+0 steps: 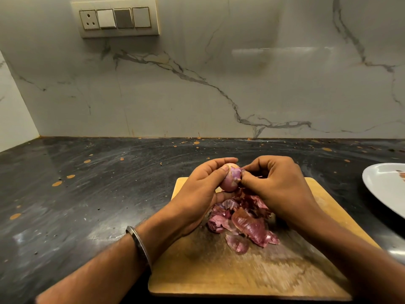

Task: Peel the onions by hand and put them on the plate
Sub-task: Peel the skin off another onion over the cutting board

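Wall, far left: a switch panel (119, 18) is fixed high on the marble backsplash (219, 84), with one socket and three flat switches in a row.
Counter: a dark stone counter (87, 194) with small orange spots scattered on it, most of them at the left and along the back edge.
Left wrist: a metal bangle (139, 245) sits around it, above the counter at the left of the board.
Left hand: the left hand (197, 194) holds the onion above the far part of the board; the fingers curl over the top of it and the thumb presses on its near side.
Onion: the onion (230, 177) is pale pink and mostly bare, with one patch of purple skin on its right side. It is in the air between the two hands, not on the plate.
Cutting board: a wooden cutting board (241, 270) lies on the counter under both hands.
Peels: a heap of purple onion peels (243, 224) lies on the middle of the board, just below the onion and partly hidden by the hands.
Right hand: the right hand (278, 185) is curled, and its thumb and fingertips pinch the skin at the right side of the onion.
Plate, far right: a white plate (381, 185) stands on the counter beside the board, cut by the edge of the view. Something small and brownish lies on it at the edge; I cannot tell what it is.
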The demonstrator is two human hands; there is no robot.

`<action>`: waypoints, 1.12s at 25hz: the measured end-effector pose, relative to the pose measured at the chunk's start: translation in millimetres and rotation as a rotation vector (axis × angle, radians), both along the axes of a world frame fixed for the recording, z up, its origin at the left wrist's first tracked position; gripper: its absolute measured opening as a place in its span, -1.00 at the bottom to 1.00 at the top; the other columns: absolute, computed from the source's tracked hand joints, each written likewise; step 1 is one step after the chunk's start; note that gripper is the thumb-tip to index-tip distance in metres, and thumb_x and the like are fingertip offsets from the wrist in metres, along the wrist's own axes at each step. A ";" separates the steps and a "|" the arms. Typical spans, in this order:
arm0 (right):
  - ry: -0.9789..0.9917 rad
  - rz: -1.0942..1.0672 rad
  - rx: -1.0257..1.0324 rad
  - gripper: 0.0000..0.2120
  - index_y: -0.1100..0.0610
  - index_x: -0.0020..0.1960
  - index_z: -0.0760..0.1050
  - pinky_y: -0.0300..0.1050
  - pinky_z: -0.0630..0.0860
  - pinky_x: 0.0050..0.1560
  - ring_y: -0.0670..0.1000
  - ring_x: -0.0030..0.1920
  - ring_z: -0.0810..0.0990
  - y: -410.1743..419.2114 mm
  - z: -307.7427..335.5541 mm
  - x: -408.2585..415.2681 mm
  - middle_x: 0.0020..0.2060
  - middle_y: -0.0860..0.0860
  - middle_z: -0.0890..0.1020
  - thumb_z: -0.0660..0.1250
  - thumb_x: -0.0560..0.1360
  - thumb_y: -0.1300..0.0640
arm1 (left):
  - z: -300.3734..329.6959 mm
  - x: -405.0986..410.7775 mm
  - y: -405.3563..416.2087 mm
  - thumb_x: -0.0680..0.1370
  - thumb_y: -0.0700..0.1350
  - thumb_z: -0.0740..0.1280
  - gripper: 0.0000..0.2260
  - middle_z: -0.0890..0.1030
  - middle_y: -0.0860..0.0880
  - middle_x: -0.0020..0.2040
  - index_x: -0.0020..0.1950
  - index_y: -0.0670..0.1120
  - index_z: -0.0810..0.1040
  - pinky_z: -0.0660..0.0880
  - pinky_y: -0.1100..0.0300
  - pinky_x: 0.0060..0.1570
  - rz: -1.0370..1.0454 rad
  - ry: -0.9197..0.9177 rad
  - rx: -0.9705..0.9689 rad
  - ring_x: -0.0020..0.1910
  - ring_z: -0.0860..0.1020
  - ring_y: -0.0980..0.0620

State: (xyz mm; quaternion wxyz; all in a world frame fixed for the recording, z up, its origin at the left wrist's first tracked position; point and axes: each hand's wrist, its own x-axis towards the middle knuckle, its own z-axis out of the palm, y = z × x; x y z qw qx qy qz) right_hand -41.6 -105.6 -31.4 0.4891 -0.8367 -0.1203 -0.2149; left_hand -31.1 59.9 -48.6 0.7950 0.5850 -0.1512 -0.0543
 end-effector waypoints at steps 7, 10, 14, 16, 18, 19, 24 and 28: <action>-0.077 -0.060 -0.068 -0.90 0.04 -0.28 0.66 -0.09 0.59 -0.32 -0.15 -0.36 0.63 -1.5 2.5 -3.1 -0.42 -0.09 0.67 0.53 0.40 0.14 | -0.2 0.7 1.3 0.68 -0.19 0.15 -0.76 0.63 -0.18 0.12 0.25 -0.18 0.56 0.63 -0.02 0.05 -0.029 -0.003 -0.035 0.03 0.64 -0.06; -0.057 -0.054 -0.025 -0.93 0.04 -0.23 0.66 0.04 0.64 -0.23 -0.10 -0.31 0.67 -3.0 2.0 0.6 -0.37 -0.07 0.69 0.50 0.42 0.09 | 1.4 0.7 1.0 0.69 -0.18 0.11 -0.73 0.64 -0.16 0.09 0.26 -0.18 0.55 0.60 -0.06 0.09 -0.009 0.011 -0.062 0.00 0.63 -0.07; 0.034 0.076 0.094 -0.92 0.03 -0.03 0.67 0.08 0.68 -0.06 -0.04 -0.13 0.72 -2.1 -2.4 5.2 -0.20 -0.04 0.73 0.48 0.49 0.06 | 5.0 -0.2 2.2 0.64 -0.14 0.18 -0.70 0.63 -0.21 0.15 0.30 -0.22 0.51 0.59 -0.02 0.11 -0.029 0.053 -0.130 0.09 0.61 -0.13; 0.119 0.160 0.236 -0.93 0.06 -0.02 0.70 0.06 0.69 -0.07 0.02 -0.12 0.74 -2.8 -1.8 6.5 -0.19 0.01 0.75 0.48 0.50 0.13 | 6.6 0.5 4.3 0.65 -0.17 0.18 -0.71 0.62 -0.24 0.20 0.32 -0.23 0.49 0.60 -0.03 0.10 -0.046 0.066 -0.136 0.11 0.62 -0.15; 0.152 0.198 0.268 -0.94 0.06 -0.06 0.72 -0.06 0.68 -0.13 0.02 -0.14 0.75 -4.5 -1.1 6.8 -0.21 0.01 0.75 0.47 0.50 0.15 | 6.5 1.7 5.7 0.66 -0.18 0.17 -0.72 0.60 -0.27 0.22 0.32 -0.26 0.48 0.61 -0.03 0.08 -0.052 0.090 -0.140 0.11 0.63 -0.19; 0.149 0.201 0.250 -0.93 0.06 -0.07 0.73 -0.11 0.66 -0.15 0.00 -0.15 0.74 -5.3 -1.3 6.6 -0.21 0.00 0.75 0.46 0.50 0.15 | 6.4 1.9 6.0 0.66 -0.17 0.17 -0.71 0.60 -0.28 0.22 0.31 -0.27 0.48 0.61 -0.02 0.07 -0.057 0.101 -0.140 0.11 0.63 -0.19; 0.100 0.191 0.222 -0.91 0.07 -0.06 0.72 -0.26 0.62 -0.23 -0.06 -0.20 0.73 -6.1 0.6 4.9 -0.25 -0.03 0.75 0.44 0.52 0.20 | 7.3 1.7 7.9 0.62 -0.11 0.20 -0.66 0.59 -0.30 0.23 0.32 -0.24 0.49 0.62 -0.04 0.07 -0.094 0.122 -0.166 0.09 0.63 -0.24; 0.036 0.134 0.196 -0.93 0.10 -0.08 0.71 -0.31 0.59 -0.27 -0.08 -0.25 0.72 -4.6 0.4 4.4 -0.28 -0.04 0.74 0.46 0.50 0.23 | 6.0 2.9 8.1 0.63 -0.11 0.19 -0.69 0.62 -0.24 0.18 0.32 -0.18 0.52 0.65 -0.02 -0.01 -0.079 0.093 -0.177 0.03 0.65 -0.15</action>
